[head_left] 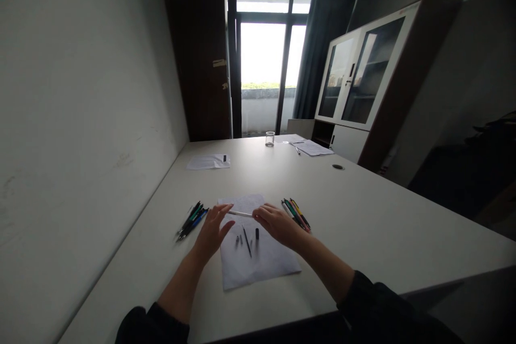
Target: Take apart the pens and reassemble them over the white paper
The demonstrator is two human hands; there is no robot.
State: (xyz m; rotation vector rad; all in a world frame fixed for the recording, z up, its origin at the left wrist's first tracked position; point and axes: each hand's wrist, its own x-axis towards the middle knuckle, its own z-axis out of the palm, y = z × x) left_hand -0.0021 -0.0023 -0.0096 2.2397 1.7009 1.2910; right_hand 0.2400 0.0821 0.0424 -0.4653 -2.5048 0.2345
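Note:
A white pen barrel [241, 214] lies across the space between my hands, just above the paper sheet [262, 273]. My right hand [278, 224] is closed, pinching the barrel's right end. My left hand [215, 230] is at the other end, thumb spread away from the fingers; the fingertips reach the barrel's left end, and whether they touch it I cannot tell. On the sheet below rest a thin dark pen refill [246, 242], a black pen cap [257, 234] and several small pen parts [239, 239].
Bunches of pens lie left [193, 221] and right [296, 214] of the sheet. Farther back are a clear plastic sleeve [208, 161], a glass cup [270, 140], more papers [316, 147] with a pen [297, 150], and a round cable hole [338, 167]. A wall [121, 145] borders the table's left.

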